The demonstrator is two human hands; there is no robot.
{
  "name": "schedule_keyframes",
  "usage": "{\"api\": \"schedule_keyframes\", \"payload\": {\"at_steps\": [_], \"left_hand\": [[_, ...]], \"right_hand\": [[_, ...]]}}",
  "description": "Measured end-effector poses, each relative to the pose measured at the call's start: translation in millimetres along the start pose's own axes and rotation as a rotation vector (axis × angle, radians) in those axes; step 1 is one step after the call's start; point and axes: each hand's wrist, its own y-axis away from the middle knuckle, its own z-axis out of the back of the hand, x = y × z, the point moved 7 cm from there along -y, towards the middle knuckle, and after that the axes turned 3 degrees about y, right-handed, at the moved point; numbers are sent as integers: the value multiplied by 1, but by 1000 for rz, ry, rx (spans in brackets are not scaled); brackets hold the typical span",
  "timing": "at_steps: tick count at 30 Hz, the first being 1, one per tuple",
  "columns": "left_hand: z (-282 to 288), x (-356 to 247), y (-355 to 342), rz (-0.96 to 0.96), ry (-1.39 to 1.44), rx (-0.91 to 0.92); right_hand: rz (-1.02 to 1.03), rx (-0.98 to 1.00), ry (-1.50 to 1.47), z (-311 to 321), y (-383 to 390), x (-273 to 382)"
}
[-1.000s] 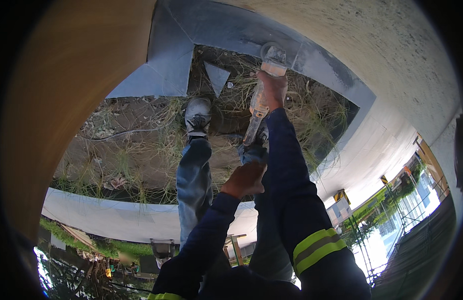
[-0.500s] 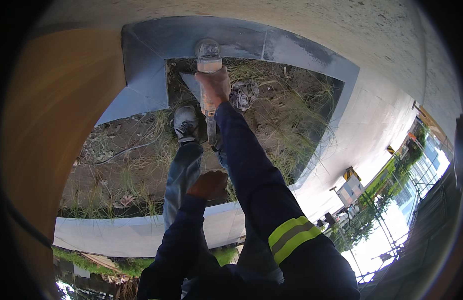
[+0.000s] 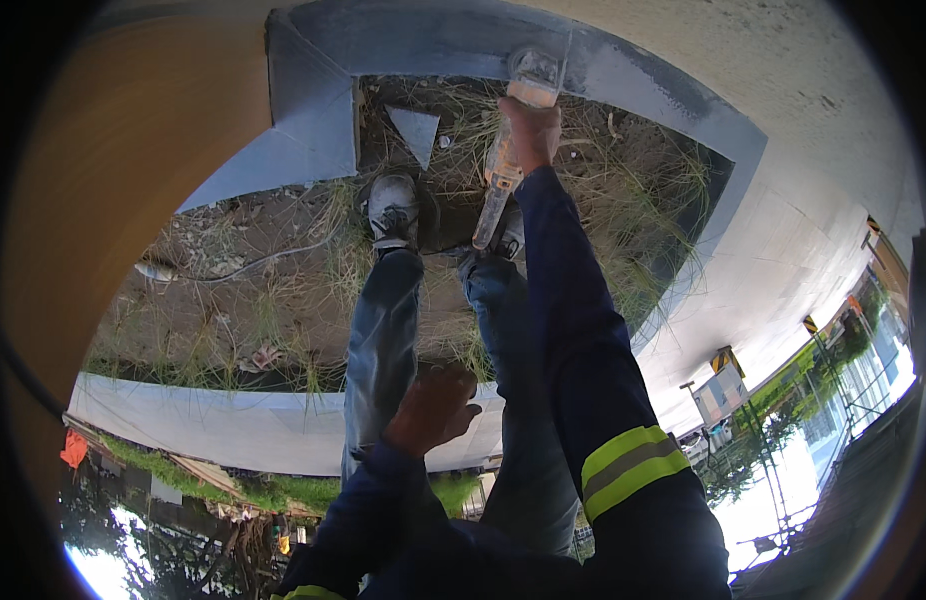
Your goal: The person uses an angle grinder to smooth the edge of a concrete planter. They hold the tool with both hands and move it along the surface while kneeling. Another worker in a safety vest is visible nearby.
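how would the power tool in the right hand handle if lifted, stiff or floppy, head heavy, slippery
The power tool is probably stiff, given its long, straight casing. It may feel heavy toward its broad head, near where the right hand grips it. Its dusty-looking surface could be slightly slippery.

I can see the right hand (image 3: pixel 532 134) wrapped round a dusty grinder (image 3: pixel 497 178), its head at the grey ledge (image 3: pixel 423 38) along the soil bed's (image 3: pixel 293 345) far edge. The left hand (image 3: pixel 433 408) hangs half-curled by the legs (image 3: pixel 383 315). A triangular slab (image 3: pixel 416 133) lies near that far edge; a cable (image 3: pixel 268 262) trails toward the bed's left end.
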Motion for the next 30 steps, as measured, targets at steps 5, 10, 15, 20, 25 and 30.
{"api": "schedule_keyframes", "payload": {"at_steps": [5, 10, 15, 20, 25, 30], "left_hand": [[30, 8, 34, 183, 130, -550], [6, -10, 114, 401, 43, -876], [-73, -41, 208, 736, 158, -963], [-93, -38, 210, 809, 108, -862], [-107, -14, 208, 904, 189, -795], [-113, -46, 238, 789, 132, -744]], "right_hand": [[52, 202, 294, -15, 26, 61], [136, 240, 289, -9, 22, 61], [128, 192, 251, 28, -16, 33], [69, 105, 186, 41, -54, -5], [63, 143, 274, 34, -28, 20], [110, 316, 341, -3, 19, 66]]}}
